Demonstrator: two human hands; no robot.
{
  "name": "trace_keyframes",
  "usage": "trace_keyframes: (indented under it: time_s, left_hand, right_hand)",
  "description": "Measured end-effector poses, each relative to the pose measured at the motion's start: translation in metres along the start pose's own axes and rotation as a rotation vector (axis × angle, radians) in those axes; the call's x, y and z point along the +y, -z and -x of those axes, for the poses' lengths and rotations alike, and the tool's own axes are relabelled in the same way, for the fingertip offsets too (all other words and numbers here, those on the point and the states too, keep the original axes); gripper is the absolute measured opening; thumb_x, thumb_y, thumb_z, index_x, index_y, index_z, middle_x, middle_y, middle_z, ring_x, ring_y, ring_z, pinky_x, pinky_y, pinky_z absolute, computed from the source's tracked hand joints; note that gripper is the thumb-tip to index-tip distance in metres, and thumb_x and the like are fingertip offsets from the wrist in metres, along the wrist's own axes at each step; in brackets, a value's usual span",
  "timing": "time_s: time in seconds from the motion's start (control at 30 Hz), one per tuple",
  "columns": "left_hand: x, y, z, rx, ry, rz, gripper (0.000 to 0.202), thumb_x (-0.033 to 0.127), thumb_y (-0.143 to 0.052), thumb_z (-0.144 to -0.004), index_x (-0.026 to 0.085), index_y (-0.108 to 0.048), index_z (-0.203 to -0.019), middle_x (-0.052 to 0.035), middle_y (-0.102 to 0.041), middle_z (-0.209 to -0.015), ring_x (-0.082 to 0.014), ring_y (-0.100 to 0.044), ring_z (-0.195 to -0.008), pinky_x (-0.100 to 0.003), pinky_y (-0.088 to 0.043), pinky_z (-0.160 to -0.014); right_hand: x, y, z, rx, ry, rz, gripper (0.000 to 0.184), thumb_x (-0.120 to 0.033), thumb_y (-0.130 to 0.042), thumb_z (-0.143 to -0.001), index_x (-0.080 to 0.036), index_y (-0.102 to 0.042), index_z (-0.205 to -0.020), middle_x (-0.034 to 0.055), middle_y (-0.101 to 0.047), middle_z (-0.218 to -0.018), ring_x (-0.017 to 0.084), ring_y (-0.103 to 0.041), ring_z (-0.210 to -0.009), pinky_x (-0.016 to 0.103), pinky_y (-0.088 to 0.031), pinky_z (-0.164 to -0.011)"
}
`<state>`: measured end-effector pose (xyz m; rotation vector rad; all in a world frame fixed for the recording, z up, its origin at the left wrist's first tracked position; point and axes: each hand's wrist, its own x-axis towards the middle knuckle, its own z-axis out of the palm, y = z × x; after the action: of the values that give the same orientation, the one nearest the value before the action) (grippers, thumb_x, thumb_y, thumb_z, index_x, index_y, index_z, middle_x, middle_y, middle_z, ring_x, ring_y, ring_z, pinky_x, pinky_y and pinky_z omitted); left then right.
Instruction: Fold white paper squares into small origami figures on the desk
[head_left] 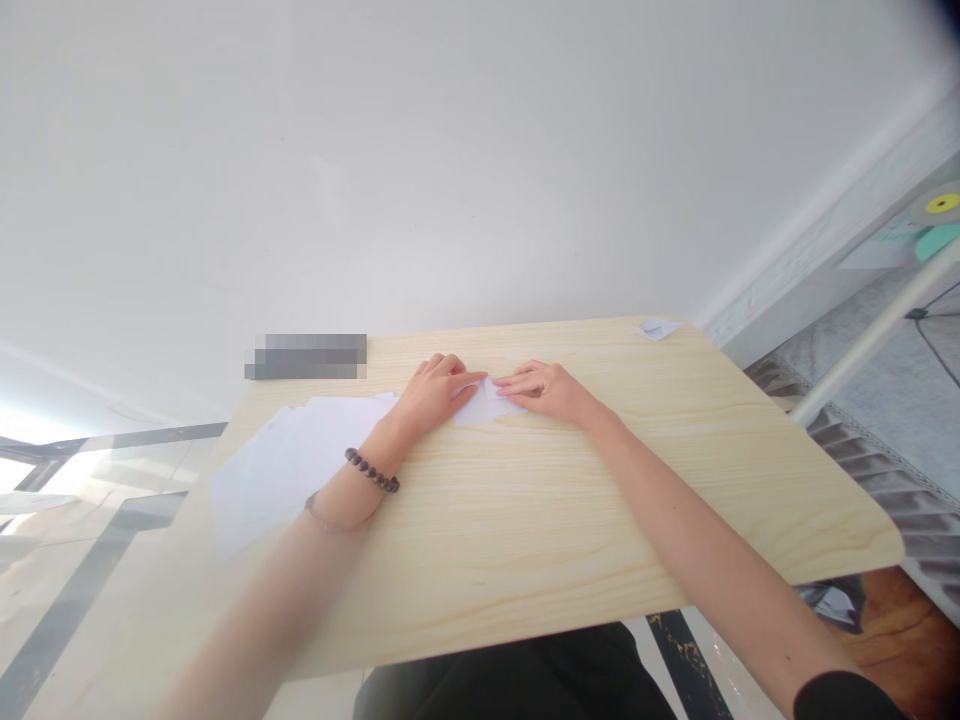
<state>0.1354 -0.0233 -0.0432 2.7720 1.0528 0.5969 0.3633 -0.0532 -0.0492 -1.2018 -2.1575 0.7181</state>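
On the far half of the table (510, 530), your left hand (433, 392) and right hand (551, 388) pinch 1 folded white paper (482, 408) between them, its long axis running left to right, its pointing direction unclear.

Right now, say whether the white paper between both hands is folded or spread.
Folded: the white paper shows a small flap between the left hand and right hand. How many folds, I cannot tell.
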Motion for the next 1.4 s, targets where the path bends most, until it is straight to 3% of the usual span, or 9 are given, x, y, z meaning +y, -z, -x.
trace_keyframes:
  time_s: [0.27, 0.83, 1.0, 1.23, 1.4]
  left_hand:
    - [0.001, 0.001, 0.0, -0.012, -0.007, -0.02, 0.033, 0.031, -0.038, -0.088, 0.028, -0.056, -0.115, -0.0071, -0.05, -0.093, -0.019, -0.045, -0.087, -0.034, -0.037, -0.081]
    - [0.003, 0.002, 0.0, -0.012, -0.015, -0.099, 0.032, 0.034, -0.037, -0.088, 0.029, -0.059, -0.111, -0.0067, -0.051, -0.093, -0.0188, -0.045, -0.088, -0.032, -0.037, -0.078]
    - [0.008, 0.002, -0.002, -0.021, 0.058, -0.124, 0.032, 0.038, -0.037, -0.087, 0.031, -0.06, -0.109, -0.0058, -0.052, -0.094, -0.0197, -0.046, -0.088, -0.033, -0.037, -0.076]
    - [0.016, -0.002, -0.004, 0.006, 0.185, -0.09, 0.035, 0.049, -0.043, -0.081, 0.028, -0.064, -0.1, -0.0055, -0.053, -0.094, -0.0224, -0.045, -0.093, -0.035, -0.036, -0.08]
    - [0.017, -0.002, -0.006, 0.006, 0.198, -0.087, 0.034, 0.05, -0.045, -0.08, 0.028, -0.064, -0.098, -0.0053, -0.054, -0.095, -0.0231, -0.045, -0.095, -0.036, -0.036, -0.08]
  right_hand:
    - [0.002, 0.001, 0.0, 0.009, -0.005, -0.003, 0.031, -0.016, -0.051, -0.075, -0.034, -0.066, -0.094, -0.0058, -0.064, -0.106, 0.017, -0.051, -0.096, 0.029, -0.046, -0.066]
    - [0.0, 0.001, -0.002, 0.022, 0.05, 0.097, 0.032, -0.011, -0.051, -0.073, -0.031, -0.068, -0.092, -0.0029, -0.066, -0.101, 0.016, -0.052, -0.095, 0.026, -0.048, -0.065]
    - [-0.004, 0.002, -0.002, 0.011, 0.066, 0.162, 0.035, -0.008, -0.047, -0.073, -0.029, -0.069, -0.092, -0.0016, -0.066, -0.098, 0.015, -0.053, -0.094, 0.024, -0.047, -0.064]
    - [-0.003, -0.001, -0.002, 0.065, 0.014, 0.149, 0.032, -0.012, -0.047, -0.076, -0.028, -0.069, -0.091, 0.0004, -0.064, -0.096, 0.01, -0.056, -0.071, 0.026, -0.045, -0.067]
    - [-0.005, -0.006, -0.006, 0.171, 0.09, 0.113, 0.03, -0.013, -0.043, -0.079, -0.021, -0.068, -0.094, 0.0027, -0.064, -0.09, 0.013, -0.056, -0.084, 0.026, -0.044, -0.075]
